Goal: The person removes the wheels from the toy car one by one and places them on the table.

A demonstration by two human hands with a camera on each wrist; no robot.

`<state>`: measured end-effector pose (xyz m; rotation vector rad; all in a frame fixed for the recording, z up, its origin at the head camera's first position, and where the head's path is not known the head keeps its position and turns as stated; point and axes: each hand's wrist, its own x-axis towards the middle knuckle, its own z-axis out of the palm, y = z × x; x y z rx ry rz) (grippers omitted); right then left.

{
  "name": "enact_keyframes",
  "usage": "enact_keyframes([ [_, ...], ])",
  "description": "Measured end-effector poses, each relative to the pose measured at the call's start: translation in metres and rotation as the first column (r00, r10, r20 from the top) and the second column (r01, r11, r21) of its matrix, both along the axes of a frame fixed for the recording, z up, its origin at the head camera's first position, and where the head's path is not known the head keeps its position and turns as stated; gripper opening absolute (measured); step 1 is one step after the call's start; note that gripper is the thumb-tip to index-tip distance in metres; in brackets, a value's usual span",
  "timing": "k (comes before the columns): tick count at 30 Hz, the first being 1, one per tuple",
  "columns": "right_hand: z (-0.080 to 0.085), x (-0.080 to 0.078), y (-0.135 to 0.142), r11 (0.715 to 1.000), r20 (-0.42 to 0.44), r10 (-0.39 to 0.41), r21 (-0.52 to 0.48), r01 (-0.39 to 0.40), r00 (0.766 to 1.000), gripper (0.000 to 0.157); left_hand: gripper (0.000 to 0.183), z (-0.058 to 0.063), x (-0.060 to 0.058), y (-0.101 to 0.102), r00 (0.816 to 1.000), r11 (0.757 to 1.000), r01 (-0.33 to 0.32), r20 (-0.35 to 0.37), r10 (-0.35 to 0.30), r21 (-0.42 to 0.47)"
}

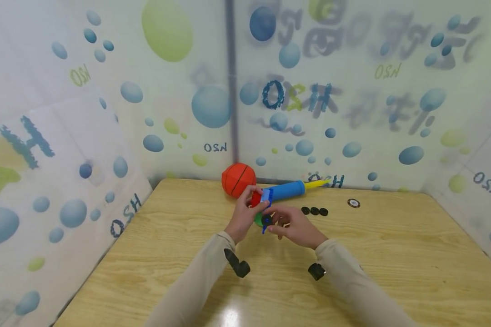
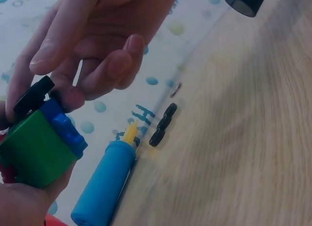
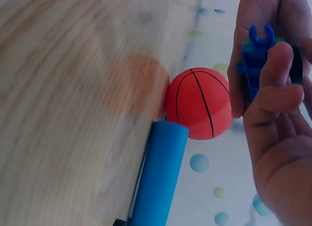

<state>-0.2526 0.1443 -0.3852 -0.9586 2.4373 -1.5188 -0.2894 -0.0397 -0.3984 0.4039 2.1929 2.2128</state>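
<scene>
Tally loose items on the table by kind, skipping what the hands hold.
Orange ball: 1
Blue pump: 1
Black discs: 3
Round token: 1
Total: 6

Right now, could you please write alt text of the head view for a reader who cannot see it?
Two hands meet over a wooden table: the left hand and the right hand hold a small toy of green, blue and red blocks. Behind them lie an orange ball, a blue pump and three black discs.
</scene>
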Motion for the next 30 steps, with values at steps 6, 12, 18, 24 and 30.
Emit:
enact_keyframes([
  [6,-0.006,0.002,-0.008,0.998,0.04,-0.055,-0.025,0.056,0.998,0.026,0.023,-0.001,0.001,0.002,1.0,1.0,0.003,0.021,-0.004,0.029],
  [12,-0.009,0.004,-0.014,0.991,0.059,-0.13,-0.03,0.131,0.99,0.019,0.022,-0.001,0.005,0.004,0.998,0.999,0.006,0.058,-0.008,0.037],
  [18,-0.01,0.004,-0.015,0.989,0.027,-0.144,-0.039,0.145,0.989,0.017,0.024,-0.003,0.004,0.007,1.0,0.999,0.014,0.027,-0.015,0.032],
  [24,-0.014,0.01,-0.012,0.989,-0.063,-0.146,-0.002,0.147,0.987,0.013,0.027,-0.005,0.005,0.01,0.993,0.994,0.02,-0.114,-0.032,-0.109],
  [30,-0.015,0.017,0.0,0.979,-0.312,-0.17,0.053,0.196,0.935,0.012,0.025,-0.005,0.008,0.004,0.995,0.977,-0.013,-0.103,-0.01,-0.212],
])
